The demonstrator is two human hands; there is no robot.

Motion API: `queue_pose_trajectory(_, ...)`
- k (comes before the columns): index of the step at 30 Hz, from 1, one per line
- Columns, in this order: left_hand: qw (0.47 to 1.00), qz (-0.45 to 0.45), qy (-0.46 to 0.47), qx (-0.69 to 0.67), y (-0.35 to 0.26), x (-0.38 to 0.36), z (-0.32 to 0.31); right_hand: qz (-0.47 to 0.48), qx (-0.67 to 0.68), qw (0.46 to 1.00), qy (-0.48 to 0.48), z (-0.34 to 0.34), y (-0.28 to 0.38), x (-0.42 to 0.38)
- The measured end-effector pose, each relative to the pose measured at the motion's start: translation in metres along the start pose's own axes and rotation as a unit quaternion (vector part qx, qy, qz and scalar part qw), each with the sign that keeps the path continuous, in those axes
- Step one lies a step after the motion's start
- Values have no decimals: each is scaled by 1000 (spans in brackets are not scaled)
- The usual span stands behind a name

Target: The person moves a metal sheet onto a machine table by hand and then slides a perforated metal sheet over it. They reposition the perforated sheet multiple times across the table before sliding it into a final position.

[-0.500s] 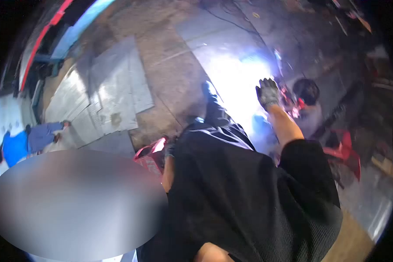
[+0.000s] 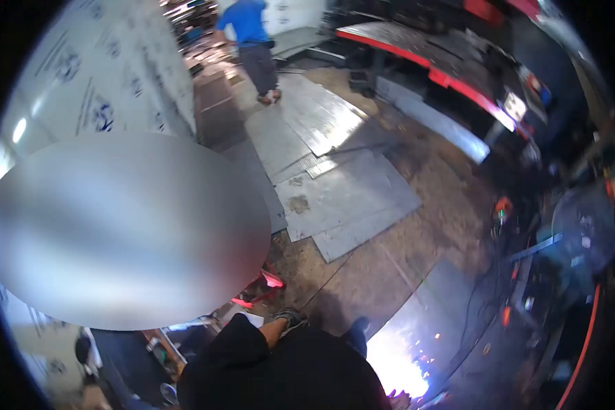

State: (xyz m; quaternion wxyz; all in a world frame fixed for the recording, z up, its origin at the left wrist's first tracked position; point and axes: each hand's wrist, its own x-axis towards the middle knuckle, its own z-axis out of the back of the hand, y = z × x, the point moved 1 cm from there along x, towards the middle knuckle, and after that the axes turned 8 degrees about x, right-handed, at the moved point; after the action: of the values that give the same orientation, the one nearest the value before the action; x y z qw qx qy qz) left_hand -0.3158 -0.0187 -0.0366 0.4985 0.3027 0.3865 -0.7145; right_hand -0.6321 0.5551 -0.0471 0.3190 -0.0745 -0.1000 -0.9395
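Note:
My left hand point(image 2: 290, 318), in a dark glove, is low in the centre beside a red object point(image 2: 272, 279). Its fingers are blurred, and I cannot make out whether it holds anything. Only the fingertips of my right hand point(image 2: 398, 398) show at the bottom edge, apart and with nothing visible between them. They lie next to a glaring white light with flying sparks point(image 2: 396, 362) over a metal sheet point(image 2: 447, 287). The rest of that hand is out of view.
Overlapping metal sheets point(image 2: 362, 198) cover the floor ahead. A person in a blue shirt point(image 2: 246, 24) stands beyond them. At the upper right is a red-edged table point(image 2: 417, 42). Cables point(image 2: 468, 328) run along the right. A blurred oval hides much of the left.
The view has swung left and up, bringing in the sheets, table and standing person. My right hand and the glare now sit at the bottom edge; the crouching co-worker is out of view.

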Motion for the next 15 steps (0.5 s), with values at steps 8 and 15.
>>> queue_pose_trajectory(8, 996, -52, -23, 63, 4, 40, -47, -150, 120, 923, 334, -10, 77, 189)
queue_pose_trajectory(15, 989, 40, 141, -12, -62, 61, -37, -159, 163, 866, 446, -53, 69, 317)
